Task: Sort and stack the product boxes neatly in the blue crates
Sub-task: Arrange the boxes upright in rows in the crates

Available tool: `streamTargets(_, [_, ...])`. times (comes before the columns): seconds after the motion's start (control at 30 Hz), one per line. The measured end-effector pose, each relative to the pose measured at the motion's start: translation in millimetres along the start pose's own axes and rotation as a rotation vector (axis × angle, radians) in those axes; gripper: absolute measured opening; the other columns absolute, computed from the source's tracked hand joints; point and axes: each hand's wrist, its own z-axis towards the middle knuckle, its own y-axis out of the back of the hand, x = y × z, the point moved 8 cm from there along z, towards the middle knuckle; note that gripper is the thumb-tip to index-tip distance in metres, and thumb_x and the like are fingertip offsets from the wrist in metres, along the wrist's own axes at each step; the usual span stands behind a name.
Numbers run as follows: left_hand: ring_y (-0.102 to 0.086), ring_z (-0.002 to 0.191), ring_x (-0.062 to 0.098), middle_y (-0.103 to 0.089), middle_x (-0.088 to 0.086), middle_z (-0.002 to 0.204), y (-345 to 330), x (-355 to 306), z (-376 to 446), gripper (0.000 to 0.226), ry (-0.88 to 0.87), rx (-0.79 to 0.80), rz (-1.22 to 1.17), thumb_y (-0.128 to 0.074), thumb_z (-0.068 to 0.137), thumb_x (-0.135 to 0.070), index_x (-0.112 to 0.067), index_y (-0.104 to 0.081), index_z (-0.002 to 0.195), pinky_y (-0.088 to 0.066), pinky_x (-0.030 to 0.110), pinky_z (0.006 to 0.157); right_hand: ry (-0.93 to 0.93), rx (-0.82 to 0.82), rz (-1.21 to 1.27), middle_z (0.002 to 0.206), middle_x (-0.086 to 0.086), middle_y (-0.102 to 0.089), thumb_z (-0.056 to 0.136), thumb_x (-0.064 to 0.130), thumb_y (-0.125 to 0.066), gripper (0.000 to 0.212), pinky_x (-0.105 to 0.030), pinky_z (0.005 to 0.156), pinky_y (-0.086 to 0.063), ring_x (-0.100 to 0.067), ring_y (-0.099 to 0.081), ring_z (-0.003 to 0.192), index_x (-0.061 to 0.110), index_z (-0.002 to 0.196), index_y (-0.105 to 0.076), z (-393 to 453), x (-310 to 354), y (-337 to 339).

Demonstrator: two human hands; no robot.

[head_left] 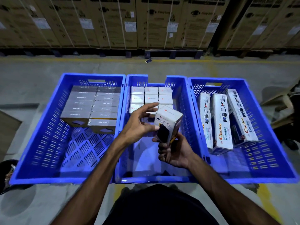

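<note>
Three blue crates stand side by side on the floor. Above the middle crate (183,88) my right hand (174,151) grips the lower end of a white "Halley 20K" box (168,121), held upright and tilted. My left hand (139,122) has its thumb against the box's left side, fingers spread and relaxed over it. Several white boxes (151,95) of the same kind stand in rows at the far end of the middle crate. The left crate (40,127) holds several grey boxes (90,104) in two rows. In the right crate (267,135), three long white "Choice" boxes (222,120) lie leaning.
Tall brown cartons (146,21) on pallets line the far side of the aisle. A yellow floor line (97,60) runs in front of them, with a small object (149,60) lying on it. A flat cardboard piece (8,125) lies left of the crates.
</note>
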Motion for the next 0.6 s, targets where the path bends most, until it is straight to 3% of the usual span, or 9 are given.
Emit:
streamTargets(0.07, [-0.066, 0.117, 0.009, -0.063, 0.008, 0.136, -2, -5, 3, 0.079, 0.009, 0.052, 0.032, -0.079, 0.079, 0.013, -0.020, -0.056, 0.147, -0.056, 0.022, 0.079, -0.029, 0.042, -0.008, 0.061, 0.000, -0.048, 0.097, 0.054, -0.037, 0.071, -0.032, 0.062, -0.030, -0.012, -0.039, 0.047, -0.005, 0.118, -0.069, -2, 0, -5])
streamTargets(0.23, [-0.066, 0.114, 0.017, -0.063, 0.004, 0.134, -2, -14, 6, 0.083, -0.012, 0.071, 0.101, -0.084, 0.075, 0.007, -0.027, -0.058, 0.147, -0.055, 0.023, 0.078, -0.124, 0.045, -0.101, 0.055, 0.002, -0.043, 0.098, 0.050, -0.037, 0.067, -0.032, 0.061, -0.028, -0.009, -0.037, 0.041, -0.005, 0.112, -0.072, -4, -1, -6])
streamTargets(0.4, [-0.068, 0.111, 0.020, -0.065, -0.011, 0.131, 1, -20, 5, 0.065, -0.023, 0.054, 0.264, -0.088, 0.068, -0.018, -0.035, -0.070, 0.128, -0.061, 0.040, 0.092, -0.182, -0.073, -0.236, 0.056, 0.001, -0.043, 0.095, 0.055, -0.045, 0.066, -0.028, 0.057, -0.025, -0.009, -0.036, 0.041, -0.003, 0.104, -0.075, -2, -1, -2])
streamTargets(0.5, [-0.067, 0.109, 0.012, -0.067, -0.015, 0.123, 9, -20, 5, 0.056, -0.036, 0.048, 0.393, -0.093, 0.068, -0.020, -0.033, -0.074, 0.119, -0.058, 0.033, 0.093, -0.158, -0.157, -0.260, 0.062, -0.002, -0.049, 0.096, 0.061, -0.045, 0.062, -0.027, 0.056, -0.026, -0.013, -0.039, 0.048, 0.006, 0.099, -0.075, 2, 0, -1])
streamTargets(0.6, [-0.065, 0.111, 0.006, -0.065, -0.012, 0.124, 32, -15, 8, 0.062, -0.064, 0.028, 0.556, -0.096, 0.069, -0.019, -0.024, -0.073, 0.126, -0.056, 0.025, 0.094, -0.084, -0.369, -0.427, 0.073, -0.007, -0.066, 0.099, 0.076, -0.036, 0.079, -0.023, 0.051, -0.029, -0.018, -0.051, 0.054, 0.007, 0.101, -0.074, 7, 9, 17])
